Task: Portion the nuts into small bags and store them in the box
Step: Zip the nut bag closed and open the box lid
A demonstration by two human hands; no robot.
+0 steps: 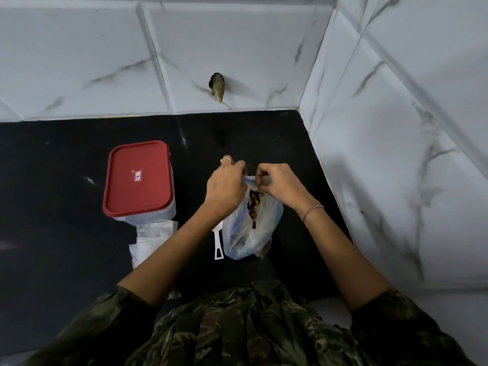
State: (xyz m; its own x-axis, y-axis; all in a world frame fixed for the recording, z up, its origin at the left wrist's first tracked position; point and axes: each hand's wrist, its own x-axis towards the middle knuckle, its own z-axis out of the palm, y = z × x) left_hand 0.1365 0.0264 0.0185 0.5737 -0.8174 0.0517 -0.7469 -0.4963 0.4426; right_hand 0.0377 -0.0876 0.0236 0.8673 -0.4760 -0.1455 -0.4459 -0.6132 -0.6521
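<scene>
You work on a glossy black countertop point(66, 260). Wall tiles point(396, 128): glazed, marble-veined. Box point(148, 216): frosted plastic; lid point(137, 178): smooth red plastic. Nut bag point(248, 233): thin crinkled film. Small bags point(153, 233): clear plastic. Scoop point(218, 244): white plastic. Your shirt point(237, 326): matt cloth.

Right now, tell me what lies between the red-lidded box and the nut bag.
Head view: bare black counter, crossed by the left forearm; a white scoop handle lies beside the nut bag, toward the red-lidded box.
</scene>
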